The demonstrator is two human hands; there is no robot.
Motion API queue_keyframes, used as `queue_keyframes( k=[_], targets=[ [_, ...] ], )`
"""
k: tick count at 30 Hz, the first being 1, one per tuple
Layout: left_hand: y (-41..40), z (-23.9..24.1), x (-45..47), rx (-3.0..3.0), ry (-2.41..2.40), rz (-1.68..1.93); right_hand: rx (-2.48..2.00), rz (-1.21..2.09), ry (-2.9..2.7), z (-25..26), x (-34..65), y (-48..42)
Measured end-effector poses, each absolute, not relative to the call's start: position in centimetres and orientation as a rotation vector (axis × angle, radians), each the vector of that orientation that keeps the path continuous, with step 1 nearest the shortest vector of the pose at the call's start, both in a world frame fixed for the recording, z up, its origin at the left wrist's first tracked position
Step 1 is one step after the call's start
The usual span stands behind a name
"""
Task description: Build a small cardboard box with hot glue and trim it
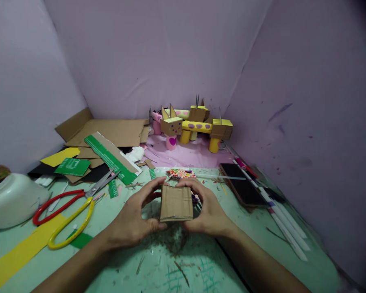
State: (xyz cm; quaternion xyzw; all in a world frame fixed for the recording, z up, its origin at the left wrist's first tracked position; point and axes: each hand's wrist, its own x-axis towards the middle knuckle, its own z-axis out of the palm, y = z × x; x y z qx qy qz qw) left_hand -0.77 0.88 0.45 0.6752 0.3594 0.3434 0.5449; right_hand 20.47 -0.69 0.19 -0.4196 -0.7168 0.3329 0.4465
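Between my two hands is a small square cardboard box (pixel 176 203), held up above the green tabletop. My left hand (pixel 137 213) grips its left side, thumb at the lower corner and fingers at the upper edge. On the right side, my right hand (pixel 208 207) closes around it in the same way. Behind the box lies a patterned piece with red and orange spots (pixel 181 173), partly hidden by my fingers. Scissors with one red and one yellow handle (pixel 88 195) rest to the left of my left hand, their blades parted.
Cardboard sheets (pixel 110 131), a green-printed strip (pixel 110 156) and yellow paper (pixel 24 248) lie at left, near a white rounded container (pixel 15 199). Cardboard animal figures (pixel 198 126) stand at the back. A phone (pixel 244 185) and white sticks (pixel 285 219) lie at right, beside the wall.
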Motion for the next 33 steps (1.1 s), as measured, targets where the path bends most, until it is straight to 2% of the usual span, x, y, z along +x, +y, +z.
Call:
queue_keyframes(
  k=[5, 10, 15, 24, 33],
  targets=[
    [0.75, 0.56, -0.82, 1.66, 0.849, 0.802, -1.073, 0.909, -1.697, 0.28, 20.32, -0.68],
    [0.73, 0.7, -0.46, 1.442, 0.867, 0.786, -1.109, 1.412, -1.295, 0.12, 19.99, -0.45],
    [0.82, 0.54, -0.15, 1.282, 0.839, 0.79, -1.041, 1.61, -1.062, -0.28, 19.73, -0.33],
    [1.14, 0.69, -0.27, 1.306, 0.851, 0.781, -0.96, 1.709, -1.055, -0.25, 19.8, -0.34],
    [0.94, 0.2, -0.74, 1.339, 0.86, 0.833, -0.976, 1.58, -1.233, -0.17, 20.44, -0.36]
  ],
)
